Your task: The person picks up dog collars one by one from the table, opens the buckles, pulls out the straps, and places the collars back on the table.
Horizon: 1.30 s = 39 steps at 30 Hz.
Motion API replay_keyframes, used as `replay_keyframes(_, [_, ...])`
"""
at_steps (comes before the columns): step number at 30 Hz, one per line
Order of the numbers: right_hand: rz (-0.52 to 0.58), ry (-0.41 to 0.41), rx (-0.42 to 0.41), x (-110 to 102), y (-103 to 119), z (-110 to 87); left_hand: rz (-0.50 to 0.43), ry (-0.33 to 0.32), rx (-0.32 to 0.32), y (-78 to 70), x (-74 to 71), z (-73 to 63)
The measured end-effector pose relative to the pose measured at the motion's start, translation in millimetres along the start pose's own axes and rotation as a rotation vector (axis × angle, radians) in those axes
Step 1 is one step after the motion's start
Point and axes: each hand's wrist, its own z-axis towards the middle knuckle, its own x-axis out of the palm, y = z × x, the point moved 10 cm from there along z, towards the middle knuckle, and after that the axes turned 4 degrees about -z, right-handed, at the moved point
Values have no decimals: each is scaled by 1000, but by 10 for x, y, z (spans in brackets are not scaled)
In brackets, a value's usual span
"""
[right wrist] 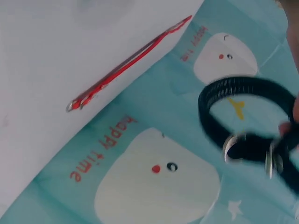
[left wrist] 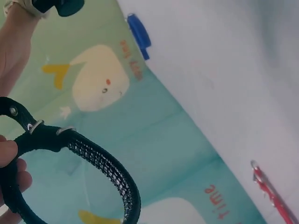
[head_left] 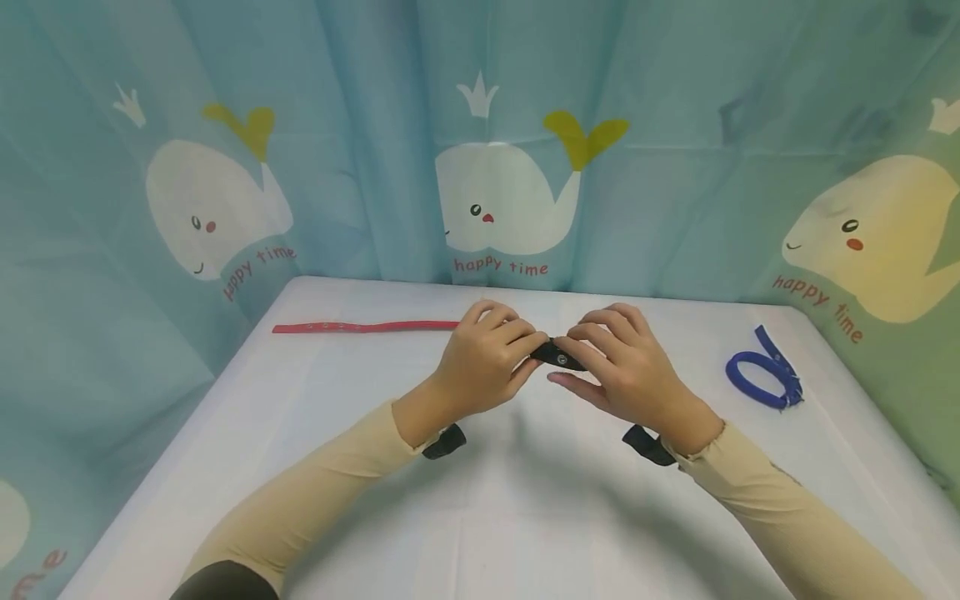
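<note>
A black collar (head_left: 558, 357) is held up above the table between the two hands. My left hand (head_left: 491, 350) grips one side of it, with fingertips (left wrist: 7, 154) on the band in the left wrist view. My right hand (head_left: 626, 362) has its fingers on the other side; its thumb hangs a little lower. In the left wrist view the collar (left wrist: 100, 161) forms a loop with metal rings and a studded-looking inner face. The right wrist view shows this collar (right wrist: 247, 86) slightly blurred, the hand mostly cut off at the right edge.
Along the back left of the white table (head_left: 510, 517) lies a red collar (head_left: 367, 327), stretched out straight; my left hand covers its right end in the head view. At the right sits a blue collar (head_left: 765, 379), looped with its tail sticking up. A whale-printed curtain (head_left: 360, 150) surrounds the table.
</note>
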Motion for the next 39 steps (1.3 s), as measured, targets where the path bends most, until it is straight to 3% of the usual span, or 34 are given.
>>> replay_keyframes(8, [13,-2,1,-25,-22,-14,-23,47,-72,127,43,-56])
replay_keyframes(16, [5,3,-12,2,3,62,-28,10,-48,73,-3,1])
replay_keyframes(24, [64,1,-10,-64,-23,10,-52,47,-101,186,23,-66])
replay_keyframes(27, [132,5,-39,-79,41,15,-84,32,-72,145,5,-61])
replay_keyframes(31, [192,-8,-74,-123,103,27,-143,-40,-5,81,-75,-49])
replay_keyframes(39, [208,45,-15,-63,-42,-76,-320,-216,222,-73,-269,-97])
